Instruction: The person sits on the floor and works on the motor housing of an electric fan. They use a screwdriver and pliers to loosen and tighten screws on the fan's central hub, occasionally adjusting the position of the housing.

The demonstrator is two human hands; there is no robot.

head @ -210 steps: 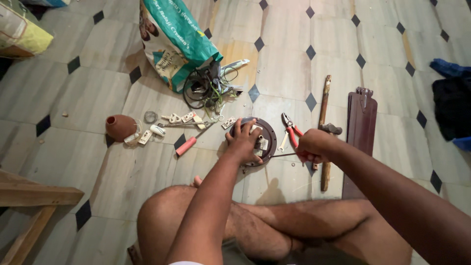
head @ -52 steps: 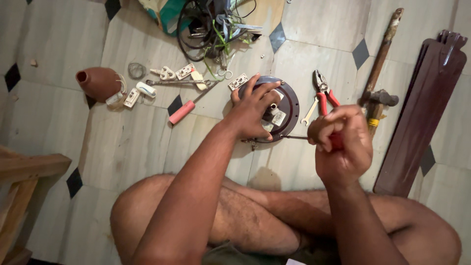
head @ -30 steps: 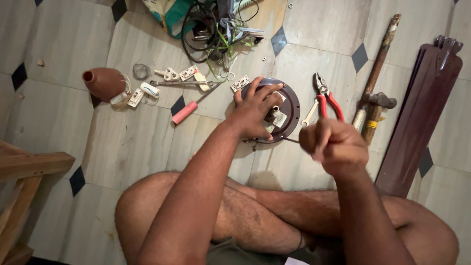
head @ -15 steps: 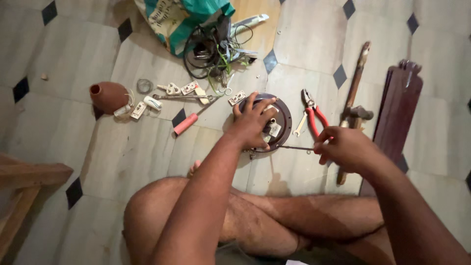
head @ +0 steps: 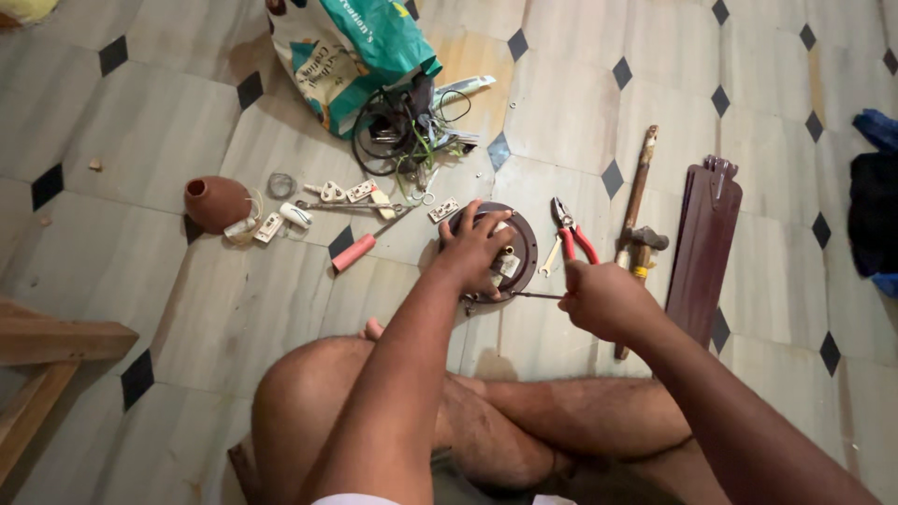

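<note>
While the person sat cross-legged on the tiled floor, the left hand lay spread over the round dark motor housing, fingers splayed across its top and pressing it down against the tiles. The housing sat just ahead of the folded legs, with small pale terminal pieces showing under the palm. The right hand was closed in a fist around the handle of a thin screwdriver, whose slim shaft ran level toward the housing's near edge and met it just beside the left wrist; whether the tip sat in a screw head could not be told.

Judging from this, the step in hand looked like working a fastener or a terminal at the side of the housing, one hand steadying and the other driving. That move would call for a firm downward hold so the disc did not spin or slide, and for keeping the shaft straight in line with the fastener.

Red-handled pliers lay just right of the housing, and a hammer with a long wooden handle lay beyond them, beside a dark brown fan blade. To the left lay a red-handled screwdriver, white switch parts, a brown canopy cup, and farther off a tangle of wires spilling from a green printed bag.
</note>
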